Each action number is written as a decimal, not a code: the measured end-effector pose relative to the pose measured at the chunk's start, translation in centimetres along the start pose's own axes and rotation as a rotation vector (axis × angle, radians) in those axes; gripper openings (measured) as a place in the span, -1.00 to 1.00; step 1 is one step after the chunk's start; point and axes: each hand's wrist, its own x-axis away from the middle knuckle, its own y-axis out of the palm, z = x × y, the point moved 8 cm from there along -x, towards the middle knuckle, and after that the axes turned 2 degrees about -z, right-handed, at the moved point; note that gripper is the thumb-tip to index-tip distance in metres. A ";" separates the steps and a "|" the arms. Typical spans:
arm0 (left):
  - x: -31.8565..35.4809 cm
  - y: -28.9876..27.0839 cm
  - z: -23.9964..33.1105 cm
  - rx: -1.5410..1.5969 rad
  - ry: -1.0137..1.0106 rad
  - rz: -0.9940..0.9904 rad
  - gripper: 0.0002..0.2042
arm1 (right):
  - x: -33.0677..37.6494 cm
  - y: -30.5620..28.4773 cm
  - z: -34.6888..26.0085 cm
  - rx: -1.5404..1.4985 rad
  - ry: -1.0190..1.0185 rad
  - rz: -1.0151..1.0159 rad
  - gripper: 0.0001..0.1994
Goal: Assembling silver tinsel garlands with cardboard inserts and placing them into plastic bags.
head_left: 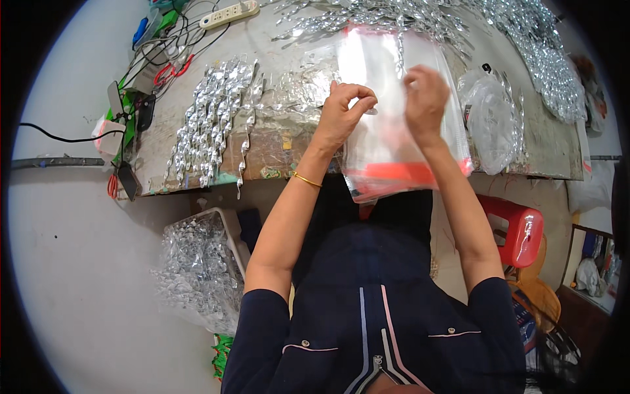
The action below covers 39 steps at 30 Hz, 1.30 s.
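Both hands of the person are working near the centre of the frame, above a stack of clear plastic bags with a red band along its lower edge, which is lying on the worktable. The left hand is pinching thumb against forefinger, and a small silver piece is peeking out at the fingertips, seemingly gripped there. The right hand is showing as a blur with its fingers curling; I can't tell whether it is holding anything, though a silver strand is lying on the bags just above it. More twisted silver strands are lying in a bunch left of centre, and a shiny heap is spilling across the upper right, above a crumpled clear bag. To my eye, the person is sorting out or arranging single strands over the bags. The next move is probably calling for a firm left pinch, with the right fingers catching the strand cleanly so that the twists aren't snagging on the thin plastic.
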 end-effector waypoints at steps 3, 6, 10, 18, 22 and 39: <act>-0.2 -0.3 0.3 -0.016 0.019 0.011 -0.92 | 0.1 0.5 2.2 -0.121 0.040 -0.013 -0.99; -0.1 0.1 1.7 -0.218 0.116 -0.007 -0.93 | 0.1 -1.3 6.7 -0.021 0.303 0.185 -0.97; 0.3 0.0 -0.3 -0.071 0.033 -0.029 -0.90 | 0.5 2.0 0.2 -0.138 -0.086 -0.134 -0.93; 0.3 0.6 0.6 -0.112 0.087 -0.049 -0.92 | 1.1 0.2 5.7 -0.342 0.230 0.116 -0.88; 0.6 0.5 0.8 -0.219 0.155 -0.078 -0.99 | 1.7 0.9 1.7 -0.576 0.354 -0.232 -0.86; 3.1 -2.7 2.7 -0.091 0.362 0.212 -0.88 | 4.3 6.8 -4.1 -1.178 0.553 -0.591 -0.64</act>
